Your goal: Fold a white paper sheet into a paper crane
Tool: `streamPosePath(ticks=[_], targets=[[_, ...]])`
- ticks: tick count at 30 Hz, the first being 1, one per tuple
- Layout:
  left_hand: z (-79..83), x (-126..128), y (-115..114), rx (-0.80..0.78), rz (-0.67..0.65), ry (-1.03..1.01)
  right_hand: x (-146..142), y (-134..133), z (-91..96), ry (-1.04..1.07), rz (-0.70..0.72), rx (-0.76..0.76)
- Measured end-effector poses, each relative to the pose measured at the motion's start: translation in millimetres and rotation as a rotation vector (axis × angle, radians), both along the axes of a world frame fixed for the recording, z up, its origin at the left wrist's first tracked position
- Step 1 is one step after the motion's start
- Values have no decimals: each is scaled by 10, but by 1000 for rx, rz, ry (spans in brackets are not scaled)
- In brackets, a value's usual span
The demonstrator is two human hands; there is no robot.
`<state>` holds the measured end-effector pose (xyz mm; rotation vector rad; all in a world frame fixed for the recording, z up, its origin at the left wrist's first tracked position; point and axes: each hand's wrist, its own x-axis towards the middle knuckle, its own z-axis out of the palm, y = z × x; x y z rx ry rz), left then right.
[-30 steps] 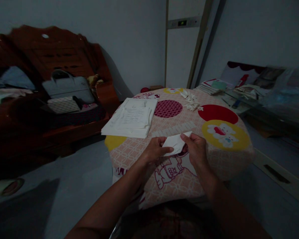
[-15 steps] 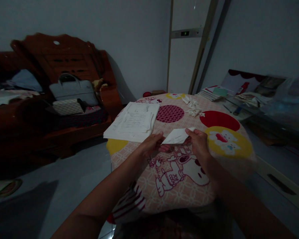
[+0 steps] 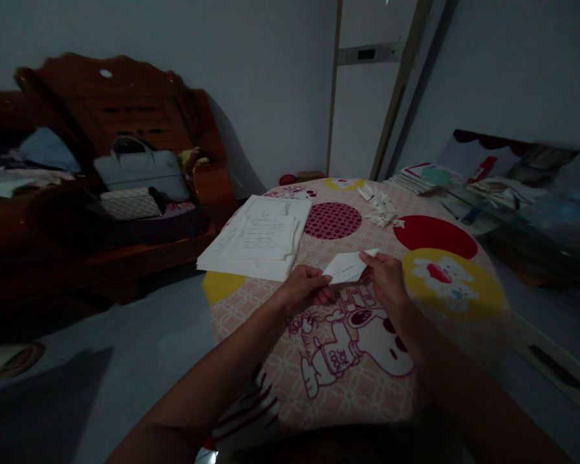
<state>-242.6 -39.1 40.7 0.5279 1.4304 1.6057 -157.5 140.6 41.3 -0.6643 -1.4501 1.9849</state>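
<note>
A folded sheet of white paper [image 3: 347, 267] with faint writing is held above the table between both hands. My left hand [image 3: 310, 285] pinches its left corner with thumb and fingers. At the upper right corner, my right hand [image 3: 383, 270] grips the paper, thumb on top and fingers beneath. To the left lies a stack of papers [image 3: 261, 235], the upper sheets covered in writing. Beyond the hands sits a small heap of folded white paper pieces [image 3: 379, 206], whose exact shapes I cannot make out.
The round table wears a patterned cloth [image 3: 290, 361] with cartoon figures. On the left stands a carved wooden chair [image 3: 140, 96] holding a pale handbag [image 3: 142, 171] and a quilted purse [image 3: 130, 203]. A glass-topped side table [image 3: 493, 209] with papers and plastic bags is at the right.
My left hand has shifted slightly right along the paper, and the paper's left corner has drawn in toward the right hand. The camera view has moved a little.
</note>
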Motion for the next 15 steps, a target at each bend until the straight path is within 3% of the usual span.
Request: streamPosePath(ticks=[15], targets=[[-6, -42, -95, -3, -98, -129, 15, 69, 46, -85, 41, -56]])
